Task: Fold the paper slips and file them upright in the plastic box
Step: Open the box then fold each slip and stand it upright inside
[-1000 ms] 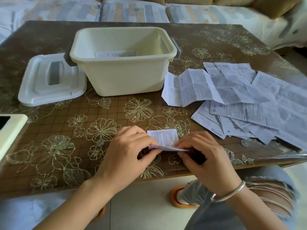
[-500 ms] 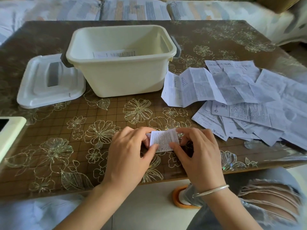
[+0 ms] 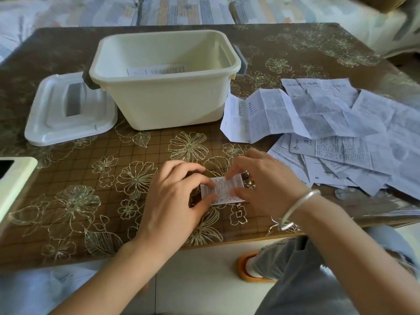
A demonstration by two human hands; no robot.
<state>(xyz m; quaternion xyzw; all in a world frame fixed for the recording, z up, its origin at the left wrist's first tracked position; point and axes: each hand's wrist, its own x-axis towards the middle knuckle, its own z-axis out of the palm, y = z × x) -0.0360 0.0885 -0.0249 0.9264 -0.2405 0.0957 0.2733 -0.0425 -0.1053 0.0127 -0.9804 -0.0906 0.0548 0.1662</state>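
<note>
The lid (image 3: 68, 110) lies left of the open plastic box (image 3: 168, 103), where one filed slip (image 3: 156, 70) already sits inside. Near the front edge of the table (image 3: 68, 178), the left hand (image 3: 172, 201), fingers curled, pinches a folded slip (image 3: 223, 189) at its left end. The right hand (image 3: 266, 189) pinches the slip's right side, apparently to press the crease flat. Unfolded slips (image 3: 341, 133) wait heaped at right.

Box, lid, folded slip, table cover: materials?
Box: cream plastic, semi-gloss, moulded rolled rim. Lid: white plastic, matte, moulded handle recess. Folded slip: thin printed paper, holds creases. Table cover: probably clear vinyl over brown floral print, judging by glare.
</note>
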